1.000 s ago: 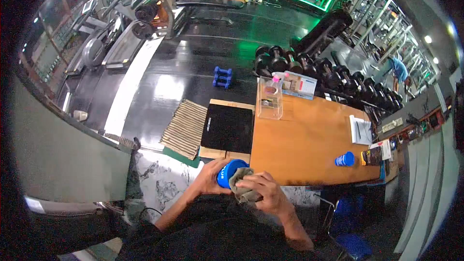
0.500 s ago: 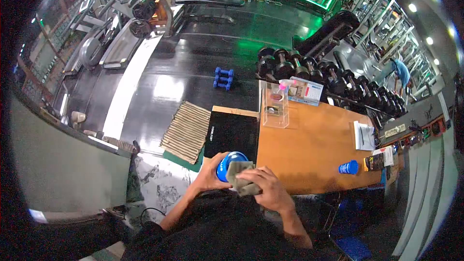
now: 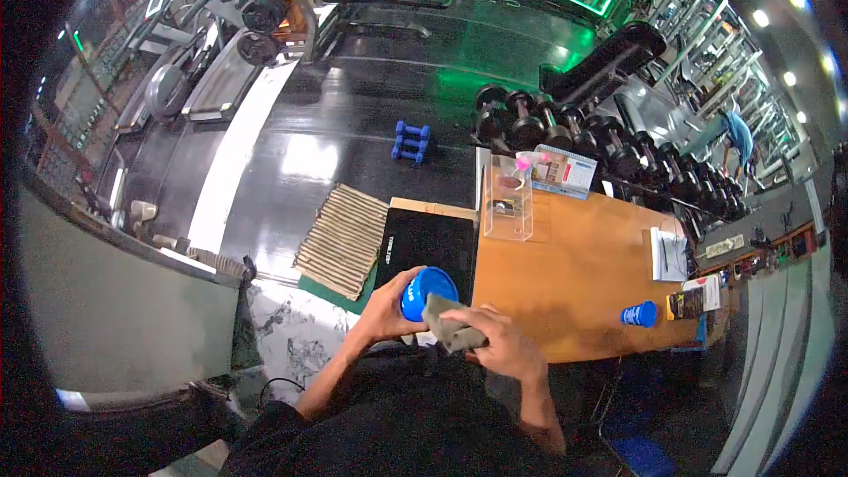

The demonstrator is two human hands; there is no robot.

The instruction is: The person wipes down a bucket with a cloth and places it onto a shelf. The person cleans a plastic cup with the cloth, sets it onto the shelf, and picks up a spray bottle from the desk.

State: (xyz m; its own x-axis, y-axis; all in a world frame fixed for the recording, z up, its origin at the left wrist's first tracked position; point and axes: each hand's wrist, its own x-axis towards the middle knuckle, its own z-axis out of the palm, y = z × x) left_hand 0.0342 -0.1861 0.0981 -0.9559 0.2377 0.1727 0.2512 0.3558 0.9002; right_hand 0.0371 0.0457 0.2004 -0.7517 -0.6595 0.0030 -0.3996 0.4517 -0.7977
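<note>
Blue cup (image 3: 427, 294) is held up just left of the desk (image 3: 565, 252), wrapped by the half-curled left hand (image 3: 391, 309), presumably to brace it against the grey cloth (image 3: 454, 327), which is gripped in the bent-fingered right hand (image 3: 507, 343) at the cup's near edge.

The left hand (image 3: 393, 309) has brought the cup (image 3: 427, 294) a touch higher in the frame, over the lower part of the black mat (image 3: 433, 238). Under the right hand (image 3: 505, 340), the cloth (image 3: 452, 325) has gone from draped flat to bunched at the cup's lower right, baring more blue.
</note>
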